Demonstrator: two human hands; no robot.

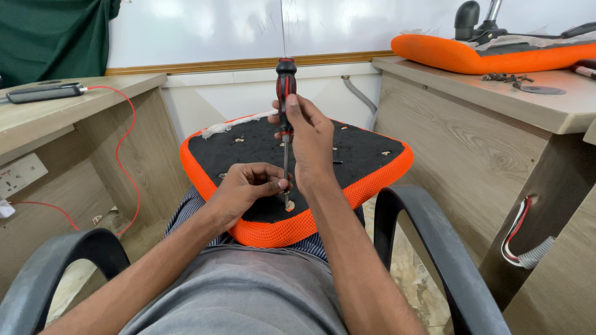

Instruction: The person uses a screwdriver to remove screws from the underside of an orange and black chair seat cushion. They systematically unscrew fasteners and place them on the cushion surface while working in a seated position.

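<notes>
Screwdriver upright on an orange-rimmed, black-bottomed chair seat cushion (pixel 366 155) at frame centre.

Right hand (pixel 310 139) fingers clenched around the red-and-black-handled steel screwdriver (pixel 285 93); left hand (pixel 248 186) fingertips pinch its shaft near the tip; cushion rests on the lap.

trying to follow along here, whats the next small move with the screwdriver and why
Probably turn the screwdriver with the right hand: its tip stands upright in a hole near the front edge of the seat, and the left hand's fingers steady the shaft.

Office or classroom, wooden desks (pixel 496 93), whiteboard (pixel 248 28), wall socket (pixel 18 175)
</notes>
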